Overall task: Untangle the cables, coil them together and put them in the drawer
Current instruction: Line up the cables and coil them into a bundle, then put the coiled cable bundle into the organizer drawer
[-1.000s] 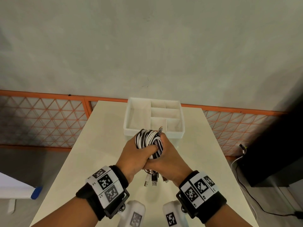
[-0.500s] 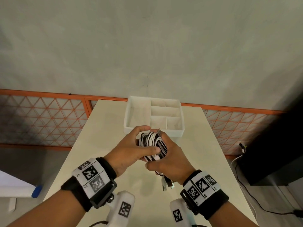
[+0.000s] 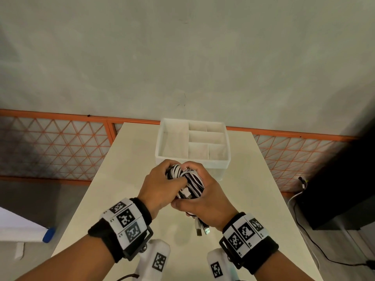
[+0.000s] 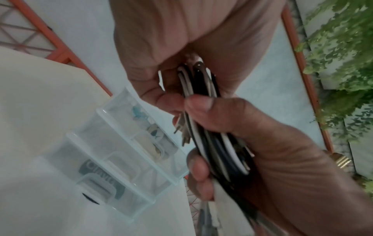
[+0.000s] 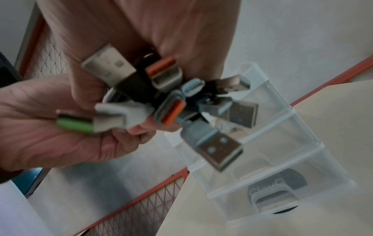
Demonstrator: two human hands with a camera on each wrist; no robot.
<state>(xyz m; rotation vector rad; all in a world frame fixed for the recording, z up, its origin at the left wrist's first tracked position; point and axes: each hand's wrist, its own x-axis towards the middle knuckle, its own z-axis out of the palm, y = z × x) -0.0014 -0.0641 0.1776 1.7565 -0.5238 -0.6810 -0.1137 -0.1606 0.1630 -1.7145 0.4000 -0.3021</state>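
Note:
A coiled bundle of black and white cables point(image 3: 189, 182) sits between both hands above the table, just in front of the drawer point(image 3: 192, 160). My left hand point(image 3: 160, 185) curls over its left side and top. My right hand point(image 3: 207, 196) grips it from the right and underneath. Several USB plugs point(image 3: 203, 230) hang below my right wrist. In the left wrist view the cable strands point(image 4: 212, 143) run between my palm and the other hand's fingers point(image 4: 201, 105). The right wrist view shows the plug ends point(image 5: 171, 102) fanned out. The drawer point(image 5: 282, 151) is a clear white box with divided compartments.
The drawer stands at the far end of a pale table point(image 3: 121, 189). An orange lattice fence point(image 3: 60, 147) runs behind it under a grey wall. A black cabinet point(image 3: 345, 179) with floor cables stands to the right. A blue-tipped object point(image 3: 48, 234) lies at the left.
Both hands carried the bundle forward, closer to the drawer's front wall. My left hand opened briefly half a second ago and now curls round the coil again.

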